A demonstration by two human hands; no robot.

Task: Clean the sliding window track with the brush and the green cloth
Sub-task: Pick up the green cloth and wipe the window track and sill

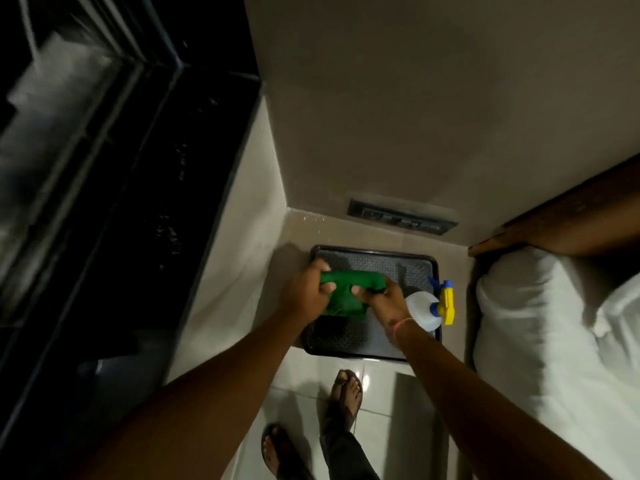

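left hand [306,289]: holds one end of the green cloth [349,292], fingers curled tight.
right hand [386,301]: pinches the other end, so the cloth is pulled out between both hands (maybe to fold it or wring it).
cloth spot: just above the black tray [408,268] on the floor.
spray bottle [427,308]: lies at the tray's right edge, near the right hand.
brush: not seen.
window track [114,140]: left side, dark, well apart from the cloth.
room: tight corner, bed [540,334] on the right, open floor behind.

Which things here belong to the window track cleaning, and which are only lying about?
For the job: green cloth, held by left hand and right hand; window track.
Lying about: spray bottle, black tray, white pillow.
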